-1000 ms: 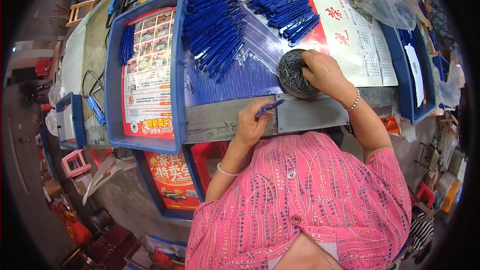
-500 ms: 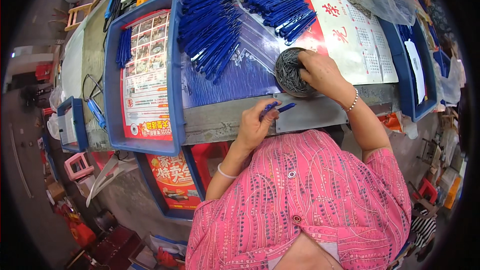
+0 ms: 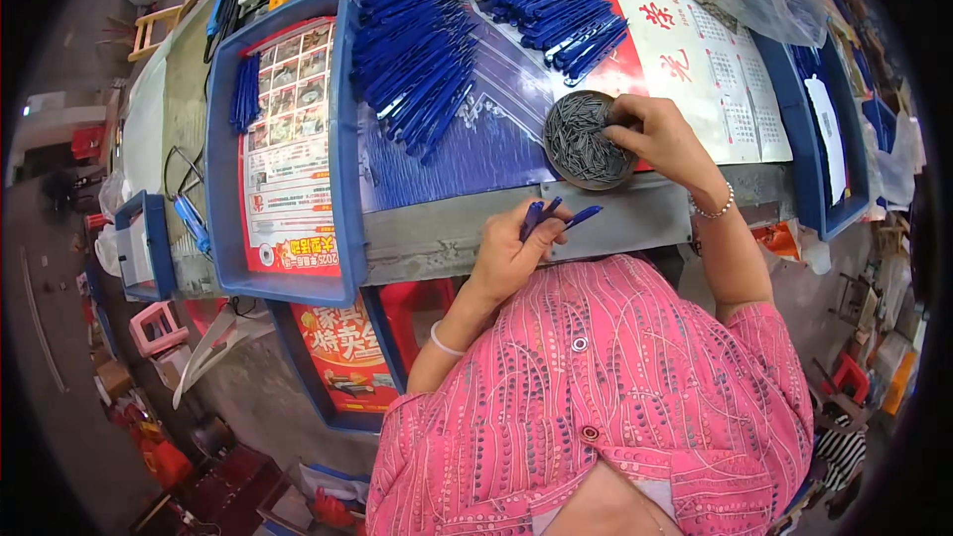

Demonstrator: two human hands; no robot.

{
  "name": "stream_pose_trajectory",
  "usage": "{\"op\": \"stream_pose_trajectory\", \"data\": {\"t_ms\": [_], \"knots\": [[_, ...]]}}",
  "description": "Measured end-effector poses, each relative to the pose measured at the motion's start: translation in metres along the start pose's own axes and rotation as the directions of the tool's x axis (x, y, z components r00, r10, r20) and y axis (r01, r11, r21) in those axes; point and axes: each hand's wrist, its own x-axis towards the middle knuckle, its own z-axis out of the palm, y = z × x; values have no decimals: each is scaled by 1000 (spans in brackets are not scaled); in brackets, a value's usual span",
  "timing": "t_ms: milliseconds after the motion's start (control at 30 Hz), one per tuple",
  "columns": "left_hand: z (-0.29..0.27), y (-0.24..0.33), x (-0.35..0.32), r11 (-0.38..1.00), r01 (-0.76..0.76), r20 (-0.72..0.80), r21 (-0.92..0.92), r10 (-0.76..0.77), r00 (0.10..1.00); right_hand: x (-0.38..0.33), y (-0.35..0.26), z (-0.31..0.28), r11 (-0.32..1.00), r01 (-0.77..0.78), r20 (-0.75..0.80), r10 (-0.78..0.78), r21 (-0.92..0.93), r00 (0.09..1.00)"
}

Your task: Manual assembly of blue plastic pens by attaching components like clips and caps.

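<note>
Bench (image 3: 417,243), trays (image 3: 342,139), metal pins (image 3: 578,134) — it's a workshop.

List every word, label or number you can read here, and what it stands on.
Wording is left uncopied; print stands here:
White sheet at right: large red characters; grid print too small to read.
Sheet in large blue tray: big yellow characters; smaller lines too small to read.
Red sheet in lower tray: large white characters.
Blue sticks in left hand: no print discernible.
</note>
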Motion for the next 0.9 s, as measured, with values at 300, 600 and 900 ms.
{"op": "stream_pose_trajectory", "data": {"t_ms": [300,600,900], "knots": [[5,9,2,1000,13,48,6,-13,999,-2,12,-4,903,-153,111,118,402,987],[8,13,2,998,-55,80,20,53,995,-17,-19,-8,556,-287,276,107,780,955],[7,19,0,999,-39,112,-4,40,993,-29,-55,4,492,-321,370,-2,809,929]]}}
